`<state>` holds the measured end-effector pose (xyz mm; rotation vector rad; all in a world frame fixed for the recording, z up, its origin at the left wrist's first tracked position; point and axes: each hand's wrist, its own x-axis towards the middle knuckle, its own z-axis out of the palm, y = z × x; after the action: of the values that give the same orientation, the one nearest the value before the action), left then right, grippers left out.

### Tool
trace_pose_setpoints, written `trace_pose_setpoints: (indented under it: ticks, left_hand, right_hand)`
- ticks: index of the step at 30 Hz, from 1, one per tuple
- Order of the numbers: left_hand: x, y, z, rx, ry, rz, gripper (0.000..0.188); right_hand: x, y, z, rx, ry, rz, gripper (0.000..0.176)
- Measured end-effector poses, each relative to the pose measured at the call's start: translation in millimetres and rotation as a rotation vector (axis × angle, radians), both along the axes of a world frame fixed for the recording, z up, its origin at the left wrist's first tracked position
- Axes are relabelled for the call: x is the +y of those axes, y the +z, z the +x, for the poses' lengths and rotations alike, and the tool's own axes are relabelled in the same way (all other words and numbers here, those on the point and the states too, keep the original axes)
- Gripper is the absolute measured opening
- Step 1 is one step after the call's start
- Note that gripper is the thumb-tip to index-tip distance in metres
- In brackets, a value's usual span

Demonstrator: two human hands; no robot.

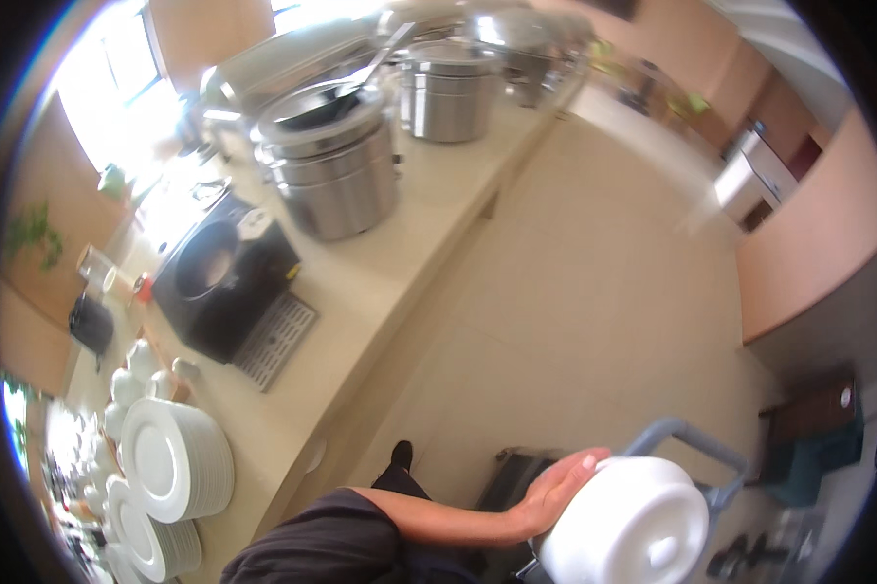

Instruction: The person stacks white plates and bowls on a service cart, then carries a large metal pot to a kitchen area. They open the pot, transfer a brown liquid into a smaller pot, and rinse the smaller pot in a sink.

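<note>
My left hand (562, 490) lies flat along the side of a white round dish or stack of crockery (632, 522), its fingers stretched towards the top. Behind the crockery rises the grey handle of a cart (672, 431). My right hand is out of view. To the left, on the long counter (380, 292), stand stacks of white plates (161, 460) with small white cups (127, 385) beside them.
On the counter stand a black coffee machine (219, 270) with a slotted drip tray (274, 342), a steel soup kettle (336, 175) with a ladle, a second kettle (449, 95) and chafing dishes. A partition (811, 241) rises at the right.
</note>
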<state>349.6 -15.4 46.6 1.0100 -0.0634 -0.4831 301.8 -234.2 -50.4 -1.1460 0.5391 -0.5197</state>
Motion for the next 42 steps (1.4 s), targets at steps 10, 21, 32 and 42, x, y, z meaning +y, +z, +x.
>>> trace_pose_setpoints:
  ticks: [10,21,32,42]
  left_hand:
    - [214.8,-12.6,91.2,0.006,0.508,0.060,0.062]
    - [352.1,-49.3,161.0,0.092,0.904,0.031,0.053]
    - [392.8,-84.7,216.8,0.229,1.235,-0.206,0.037]
    - [403.7,-102.7,215.3,0.385,1.299,-0.159,0.049]
  right_hand:
    - [186.3,18.0,151.2,0.028,0.525,0.026,0.043]
    - [360.8,-12.9,301.9,0.052,1.103,0.189,0.042]
    - [445.2,-16.5,402.2,0.079,1.409,0.083,0.037]
    - [468.3,-26.1,412.5,0.159,1.463,0.153,0.041]
